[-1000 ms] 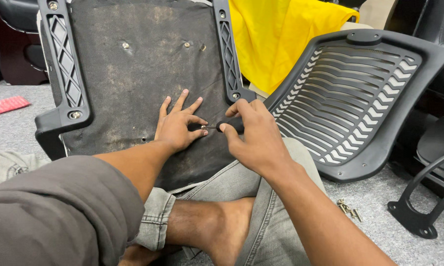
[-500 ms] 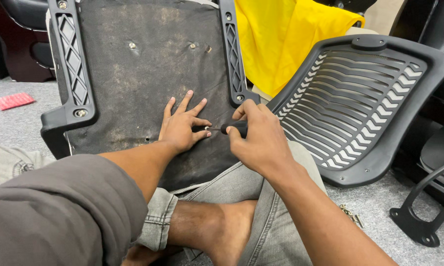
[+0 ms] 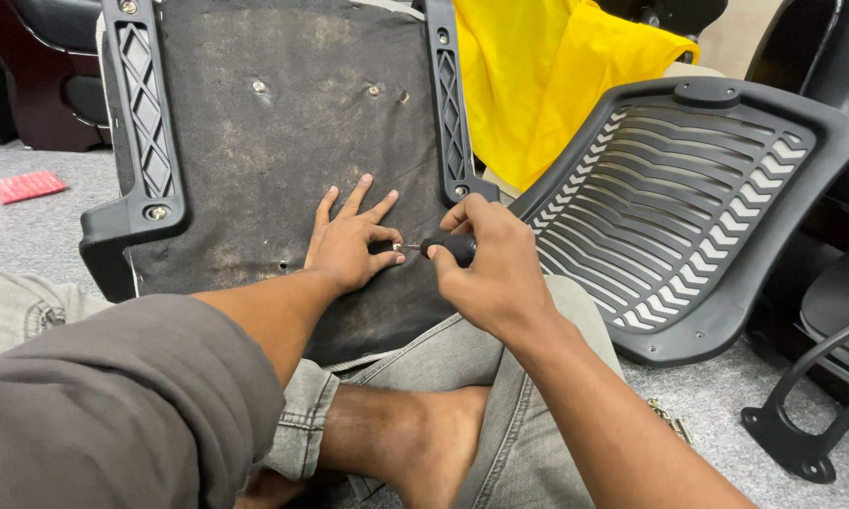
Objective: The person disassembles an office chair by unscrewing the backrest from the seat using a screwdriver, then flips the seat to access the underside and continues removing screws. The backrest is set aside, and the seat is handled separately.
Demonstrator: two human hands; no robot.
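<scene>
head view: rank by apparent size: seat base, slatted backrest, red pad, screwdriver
1. seat base and slatted backrest: both large, too close to rank; seat base is cut off at the top.
2. red pad
3. screwdriver, mostly hidden in the right hand, so unsure.

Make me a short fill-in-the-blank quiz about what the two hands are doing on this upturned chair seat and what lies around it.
1. The right hand grips the black handle of a small ____, its tip against the dusty dark fabric underside of the chair seat.
2. The left hand lies ____ on that fabric, fingers spread.
3. The slotted black plastic chair back lies to the ____ of the seat.
4. Behind the seat is a bright ____ cloth.

Missing words: screwdriver; flat; right; yellow
</scene>
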